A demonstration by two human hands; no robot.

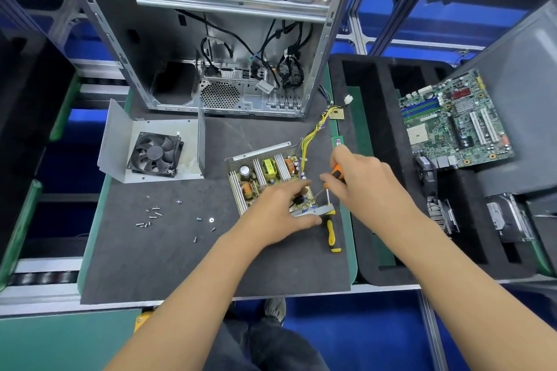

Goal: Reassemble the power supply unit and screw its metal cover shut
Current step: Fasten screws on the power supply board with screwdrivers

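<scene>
Head view, looking down: right hand [366, 178] grips an orange-handled screwdriver [333, 181], tip pointing down at the open power supply unit [266, 176] on the dark mat [168, 265]. Left hand [281, 214] rests on the unit's near end, fingers mostly straight, thumb against its metal edge. A yellow screwdriver [331, 232] lies just beside it. Farther left sit loose screws [150, 216] and the metal cover [120, 141] holding a fan [155, 155]. Behind stands an empty computer case [211, 39].

Dark grey foam mat [168, 253] on green-edged workbench, centre | blue floor [355, 337] at 6 o'clock | silver aluminium frame rails [388, 45] at 1 o'clock | bright, even light
</scene>
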